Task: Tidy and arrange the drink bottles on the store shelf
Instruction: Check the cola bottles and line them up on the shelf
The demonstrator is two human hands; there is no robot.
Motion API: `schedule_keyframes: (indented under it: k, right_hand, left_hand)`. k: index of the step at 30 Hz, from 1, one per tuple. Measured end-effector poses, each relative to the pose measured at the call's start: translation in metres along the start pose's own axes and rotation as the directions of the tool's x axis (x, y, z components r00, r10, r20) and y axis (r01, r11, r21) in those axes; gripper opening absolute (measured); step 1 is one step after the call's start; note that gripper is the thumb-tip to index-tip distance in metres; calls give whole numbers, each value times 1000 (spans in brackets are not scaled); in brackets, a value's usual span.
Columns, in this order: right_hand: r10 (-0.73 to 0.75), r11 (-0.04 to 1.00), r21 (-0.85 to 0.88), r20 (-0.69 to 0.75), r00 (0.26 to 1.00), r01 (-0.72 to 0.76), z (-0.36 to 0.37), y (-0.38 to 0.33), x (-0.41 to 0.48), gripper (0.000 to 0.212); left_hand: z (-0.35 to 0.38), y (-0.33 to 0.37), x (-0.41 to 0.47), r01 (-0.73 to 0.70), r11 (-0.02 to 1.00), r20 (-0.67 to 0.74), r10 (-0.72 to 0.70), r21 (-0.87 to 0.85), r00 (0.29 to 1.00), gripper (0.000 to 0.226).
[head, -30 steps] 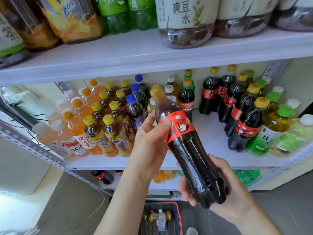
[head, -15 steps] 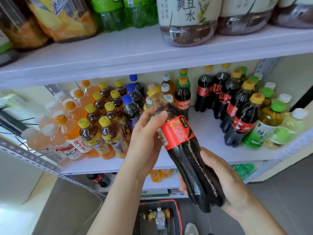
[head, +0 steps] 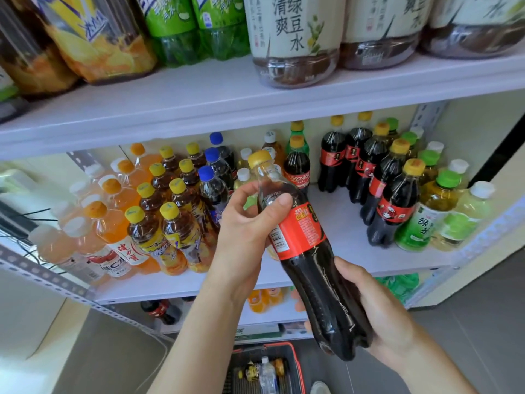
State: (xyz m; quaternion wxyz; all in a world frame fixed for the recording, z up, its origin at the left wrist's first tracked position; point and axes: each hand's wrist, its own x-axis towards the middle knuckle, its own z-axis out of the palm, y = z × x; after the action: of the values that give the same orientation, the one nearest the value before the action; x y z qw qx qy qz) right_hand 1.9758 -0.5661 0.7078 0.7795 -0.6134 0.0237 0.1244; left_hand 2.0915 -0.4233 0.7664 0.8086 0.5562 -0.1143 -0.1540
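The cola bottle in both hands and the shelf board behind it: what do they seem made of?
The cola bottle: clear glossy plastic, likely; the neck is see-through above the dark drink, and glare streaks its body. The shelf board: smooth, matte white; painted metal or laminate, cannot tell which.

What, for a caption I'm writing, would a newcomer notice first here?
A tilted dark cola bottle with red label and yellow cap fills mid-frame, the left hand gripping its neck, the right hand cupping its base. Behind, the white shelf holds amber yellow-capped tea bottles at left, matching colas at right.
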Motion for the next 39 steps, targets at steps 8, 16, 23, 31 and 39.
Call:
schedule_keyframes:
  k: [8,16,23,31,39]
  right_hand:
    - [-187,961,-235,-148,971,149,-2,-7,4,45]
    - [-135,990,14,-97,986,137,-10,-7,2,43]
    - [5,944,324,166,986,-60,-23,0,4,67]
    - [75,858,514,-96,992,-15,-41,26,17,58]
    - [81,983,-109,-479,874,-151,-59,32,44,48]
  left_hand:
    - [13,-4,1,-138,970,23,137,200,990,56]
    - [13,1,16,17,997,16,-18,76,1000,31]
    - [20,10,27,-26,999,71,25,19,997,17]
    - [31,27,38,-210,899,45,209,385,977,19]
    - [34,20,76,-381,220,320,268,898,909,30]
